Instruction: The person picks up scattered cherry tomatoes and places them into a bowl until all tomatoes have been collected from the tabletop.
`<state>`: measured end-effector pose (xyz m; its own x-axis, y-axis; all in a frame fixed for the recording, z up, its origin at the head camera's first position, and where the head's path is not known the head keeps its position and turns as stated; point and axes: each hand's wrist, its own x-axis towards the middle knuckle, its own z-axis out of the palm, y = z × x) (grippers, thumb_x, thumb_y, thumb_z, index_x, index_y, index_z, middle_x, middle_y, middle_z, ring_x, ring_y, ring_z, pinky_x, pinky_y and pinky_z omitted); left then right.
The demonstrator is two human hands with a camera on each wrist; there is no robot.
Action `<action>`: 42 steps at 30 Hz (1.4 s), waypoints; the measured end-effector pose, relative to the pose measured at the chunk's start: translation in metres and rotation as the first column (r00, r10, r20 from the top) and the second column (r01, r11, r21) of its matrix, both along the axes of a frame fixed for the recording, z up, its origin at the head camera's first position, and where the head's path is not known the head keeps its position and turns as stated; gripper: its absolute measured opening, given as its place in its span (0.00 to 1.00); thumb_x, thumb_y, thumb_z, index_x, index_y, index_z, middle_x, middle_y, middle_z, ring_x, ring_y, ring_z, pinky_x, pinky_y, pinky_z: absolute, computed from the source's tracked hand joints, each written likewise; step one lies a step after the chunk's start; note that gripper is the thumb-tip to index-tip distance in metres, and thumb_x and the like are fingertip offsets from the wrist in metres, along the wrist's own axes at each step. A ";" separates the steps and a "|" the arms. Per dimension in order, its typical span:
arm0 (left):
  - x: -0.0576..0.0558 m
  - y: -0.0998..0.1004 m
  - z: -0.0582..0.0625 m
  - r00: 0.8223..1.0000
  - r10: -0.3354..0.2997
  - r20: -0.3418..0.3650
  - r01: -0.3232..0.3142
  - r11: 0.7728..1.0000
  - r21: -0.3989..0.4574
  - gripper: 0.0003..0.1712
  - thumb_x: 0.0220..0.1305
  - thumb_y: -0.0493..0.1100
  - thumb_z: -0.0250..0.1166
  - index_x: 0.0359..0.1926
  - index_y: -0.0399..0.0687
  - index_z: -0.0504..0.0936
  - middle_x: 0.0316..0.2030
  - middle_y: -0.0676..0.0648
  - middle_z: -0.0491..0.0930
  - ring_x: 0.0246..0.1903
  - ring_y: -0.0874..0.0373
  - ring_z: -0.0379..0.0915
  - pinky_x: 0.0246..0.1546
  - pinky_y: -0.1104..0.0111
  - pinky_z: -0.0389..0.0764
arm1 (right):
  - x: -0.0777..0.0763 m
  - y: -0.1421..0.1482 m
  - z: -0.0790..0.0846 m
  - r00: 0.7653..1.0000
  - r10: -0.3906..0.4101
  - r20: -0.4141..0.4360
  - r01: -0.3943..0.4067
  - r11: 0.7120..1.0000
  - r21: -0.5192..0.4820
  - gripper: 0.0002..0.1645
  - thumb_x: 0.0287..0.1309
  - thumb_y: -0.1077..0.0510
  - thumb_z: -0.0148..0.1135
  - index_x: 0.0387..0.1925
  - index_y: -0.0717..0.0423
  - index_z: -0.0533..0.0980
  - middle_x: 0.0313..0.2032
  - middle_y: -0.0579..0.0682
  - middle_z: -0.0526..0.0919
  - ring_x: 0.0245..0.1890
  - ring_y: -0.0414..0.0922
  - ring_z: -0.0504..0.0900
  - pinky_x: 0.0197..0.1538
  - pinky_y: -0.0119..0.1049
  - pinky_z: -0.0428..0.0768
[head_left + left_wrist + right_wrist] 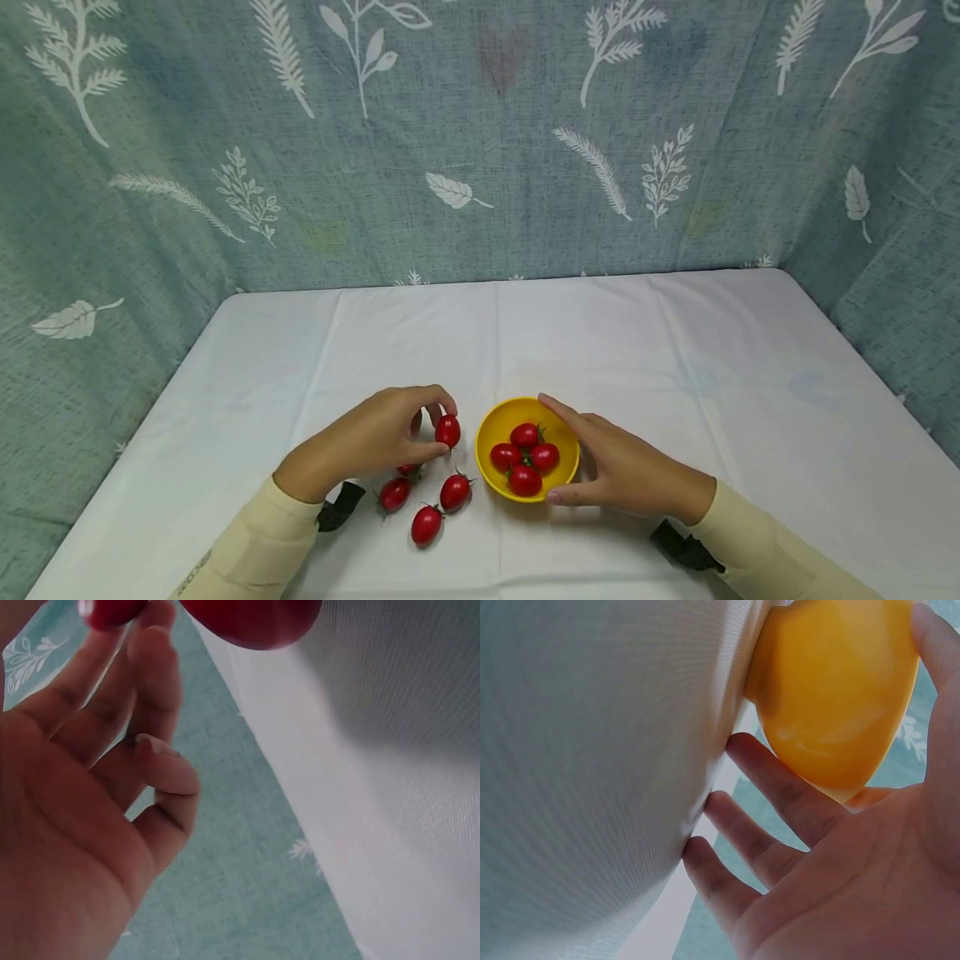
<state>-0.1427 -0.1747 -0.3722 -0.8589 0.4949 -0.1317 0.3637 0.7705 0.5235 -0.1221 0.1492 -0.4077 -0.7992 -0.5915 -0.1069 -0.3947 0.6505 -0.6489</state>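
Observation:
My left hand pinches a cherry tomato between thumb and fingertips, just left of the yellow bowl. In the left wrist view that cherry tomato shows at the fingertips, cut off by the top edge. Thumb and index finger of my right hand rest against the bowl's right side, spread along its rim. The right wrist view shows the other fingers stretched out, their tips at the tablecloth. Several red cherry tomatoes lie inside the bowl.
More cherry tomatoes lie on the white tablecloth below and beside my left hand, one partly hidden by it. A green leaf-patterned curtain hangs behind the table and along both sides.

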 end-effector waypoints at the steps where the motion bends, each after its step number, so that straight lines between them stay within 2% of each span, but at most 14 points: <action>1: 0.000 0.001 0.000 1.000 -0.001 -0.016 0.001 1.000 0.011 0.19 0.56 0.47 0.76 0.46 0.63 0.79 0.33 0.62 0.79 0.29 0.61 0.74 0.26 0.72 0.79 | 0.000 0.000 0.000 1.000 -0.002 0.000 0.002 1.000 0.001 0.65 0.47 0.28 0.71 0.79 0.37 0.48 0.69 0.50 0.70 0.65 0.49 0.72 0.65 0.55 0.73; 7: 0.001 0.004 0.001 0.988 -0.039 -0.149 0.049 0.997 0.059 0.20 0.57 0.47 0.75 0.49 0.62 0.78 0.37 0.67 0.79 0.39 0.60 0.76 0.33 0.74 0.79 | 0.000 0.000 0.000 1.000 -0.003 0.012 0.003 1.000 -0.003 0.64 0.47 0.28 0.72 0.79 0.35 0.48 0.68 0.51 0.70 0.65 0.50 0.72 0.65 0.55 0.73; 12: 0.003 0.008 -0.001 0.967 -0.057 -0.248 0.076 0.995 0.070 0.22 0.57 0.49 0.75 0.51 0.62 0.78 0.39 0.69 0.79 0.39 0.63 0.75 0.42 0.69 0.77 | 0.000 -0.001 0.000 1.000 -0.007 0.017 0.007 1.000 0.000 0.65 0.47 0.29 0.72 0.79 0.35 0.48 0.69 0.50 0.70 0.65 0.50 0.72 0.65 0.55 0.73; 17: 0.005 0.013 -0.001 0.950 -0.051 -0.307 0.080 0.993 0.082 0.22 0.56 0.48 0.76 0.50 0.62 0.78 0.41 0.69 0.79 0.40 0.68 0.71 0.45 0.67 0.76 | 0.000 -0.001 0.000 1.000 -0.012 0.015 0.011 1.000 0.006 0.64 0.46 0.29 0.72 0.79 0.33 0.48 0.68 0.51 0.70 0.65 0.50 0.72 0.65 0.55 0.73; 24: 0.009 0.021 -0.001 0.935 -0.052 -0.352 0.089 0.992 0.090 0.23 0.54 0.48 0.77 0.50 0.62 0.78 0.41 0.68 0.80 0.40 0.68 0.71 0.45 0.67 0.77 | 0.001 -0.001 0.000 1.000 -0.014 0.018 0.014 1.000 0.008 0.64 0.47 0.29 0.72 0.79 0.32 0.48 0.67 0.52 0.71 0.65 0.51 0.72 0.64 0.55 0.74; 35: 0.014 0.028 -0.005 0.926 -0.086 -0.368 0.129 0.987 0.094 0.24 0.52 0.50 0.79 0.48 0.61 0.78 0.39 0.67 0.82 0.37 0.69 0.73 0.45 0.67 0.76 | 0.000 0.001 -0.001 1.000 0.002 -0.013 -0.003 1.000 -0.002 0.64 0.47 0.28 0.71 0.79 0.33 0.47 0.67 0.50 0.71 0.65 0.49 0.72 0.64 0.54 0.74; 42: 0.016 0.031 -0.005 0.935 -0.113 -0.337 0.153 0.983 0.096 0.23 0.55 0.52 0.77 0.50 0.62 0.79 0.42 0.67 0.82 0.35 0.69 0.72 0.42 0.70 0.76 | -0.001 0.001 -0.001 1.000 0.009 -0.017 -0.009 1.000 -0.003 0.64 0.48 0.29 0.71 0.79 0.36 0.47 0.67 0.50 0.71 0.64 0.48 0.72 0.64 0.54 0.74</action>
